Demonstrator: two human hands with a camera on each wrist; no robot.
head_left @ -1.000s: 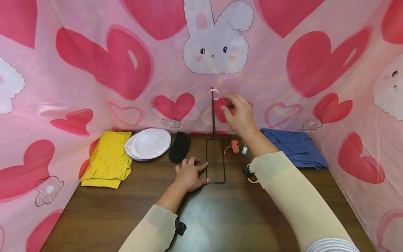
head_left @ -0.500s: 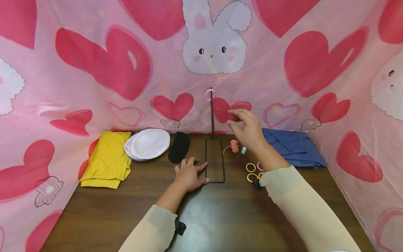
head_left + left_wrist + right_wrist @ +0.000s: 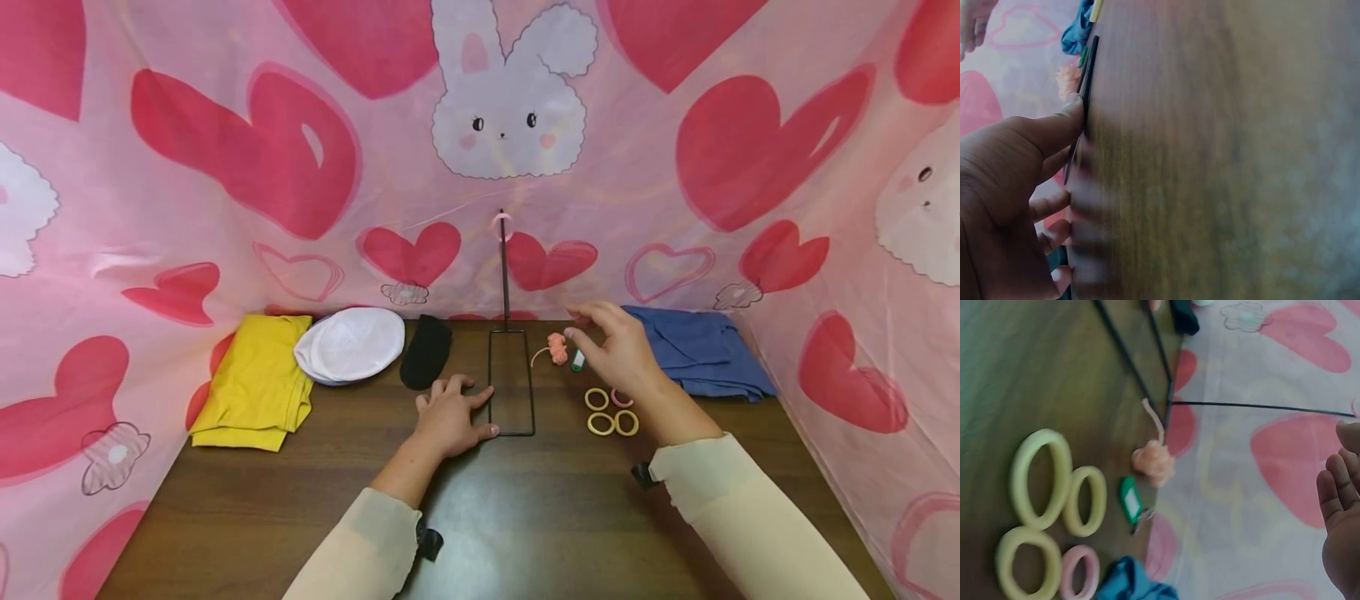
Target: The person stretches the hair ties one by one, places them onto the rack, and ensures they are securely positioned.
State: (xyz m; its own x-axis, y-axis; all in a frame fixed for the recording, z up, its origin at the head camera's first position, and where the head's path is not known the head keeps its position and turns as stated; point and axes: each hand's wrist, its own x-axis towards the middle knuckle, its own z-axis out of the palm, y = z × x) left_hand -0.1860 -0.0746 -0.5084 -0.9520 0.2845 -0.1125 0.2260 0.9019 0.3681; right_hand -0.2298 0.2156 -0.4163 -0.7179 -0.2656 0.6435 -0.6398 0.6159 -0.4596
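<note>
My left hand [image 3: 450,417] presses its thumb and index finger on the wire base of a black stand [image 3: 506,287]. The left wrist view shows the thumb [image 3: 1063,125] on the dark wire, the other fingers spread on the table. A pink ring [image 3: 504,217] hangs near the top of the upright. My right hand [image 3: 618,350] hovers with nothing in it, fingers slightly bent, above a green key tag [image 3: 577,361]. Yellow rings [image 3: 1021,478] and another pink ring [image 3: 1066,575] lie below that hand. A coral pom-pom hair tie [image 3: 557,349] lies by the base.
On the left are a folded yellow cloth [image 3: 251,379], a white round cap-like item [image 3: 352,346] and a black oblong item [image 3: 426,350]. Folded blue cloth [image 3: 705,354] lies at the back right. A pink heart-patterned curtain [image 3: 405,192] encloses the wooden table [image 3: 517,517].
My right hand has drawn away from the pink ring at the stand's top, moving down and right. The rings on the table came into sight. My left hand has stayed put.
</note>
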